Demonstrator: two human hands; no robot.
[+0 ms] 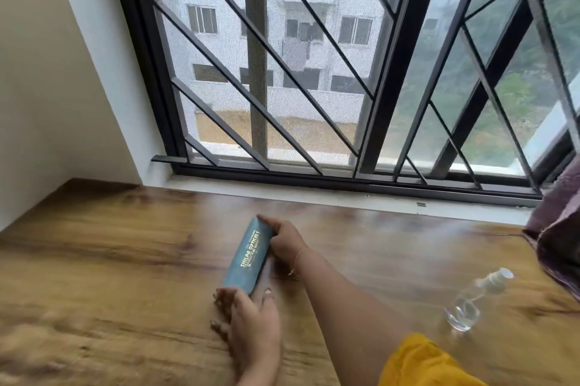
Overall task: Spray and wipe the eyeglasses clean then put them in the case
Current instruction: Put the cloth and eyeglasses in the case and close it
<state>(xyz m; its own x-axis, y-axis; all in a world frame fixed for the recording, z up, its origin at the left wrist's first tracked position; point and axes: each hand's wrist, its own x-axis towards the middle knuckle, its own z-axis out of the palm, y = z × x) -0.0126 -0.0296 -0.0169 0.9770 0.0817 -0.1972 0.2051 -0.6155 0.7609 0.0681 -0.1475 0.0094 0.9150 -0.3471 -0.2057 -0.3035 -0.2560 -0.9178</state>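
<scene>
A closed teal eyeglasses case (248,255) with gold lettering lies on the wooden table (110,275), its long side running away from me. My right hand (287,239) grips the far end of the case, fingers curled over its top edge. My left hand (251,316) holds the near end, with the thumb on one side and the fingers on the other. A clear spray bottle (467,304) with a white pump top stands tilted-looking at the right, apart from both hands. No eyeglasses or cloth can be seen.
A barred window (314,71) with a white sill runs along the table's far edge. A purple curtain (558,235) hangs over the table's right end. A wall (47,87) closes off the left side.
</scene>
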